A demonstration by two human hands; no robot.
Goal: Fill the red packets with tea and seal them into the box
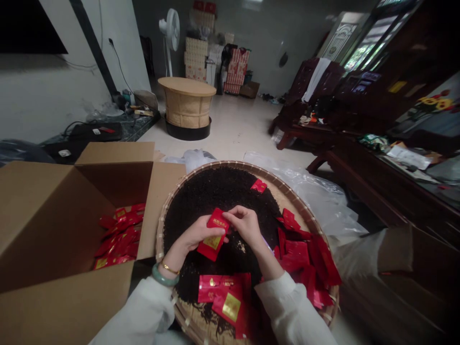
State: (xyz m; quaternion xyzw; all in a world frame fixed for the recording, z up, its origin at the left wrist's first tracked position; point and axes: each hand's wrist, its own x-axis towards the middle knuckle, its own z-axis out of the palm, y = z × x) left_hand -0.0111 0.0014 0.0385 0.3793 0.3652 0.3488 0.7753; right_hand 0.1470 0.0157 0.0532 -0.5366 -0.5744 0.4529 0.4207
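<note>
Packet (211, 243), red, glossy: above dark heap (194, 203) in tray (160, 235). Left hand (197, 233) grips it from side; right hand (246, 224) pinches top edge. Probably light, pliable, slippery; hold likely best at edges, as squeezing middle could crush contents.

A wall screen (25, 28), fan (173, 29) and wooden furniture (381, 177) suggest a home.

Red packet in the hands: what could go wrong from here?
The red packet, in the left hand with the right hand at its top edge, could slip onto the dark loose material below. The right sleeve runs close to the pile of red packets and might brush some over the rim of the round tray.
</note>
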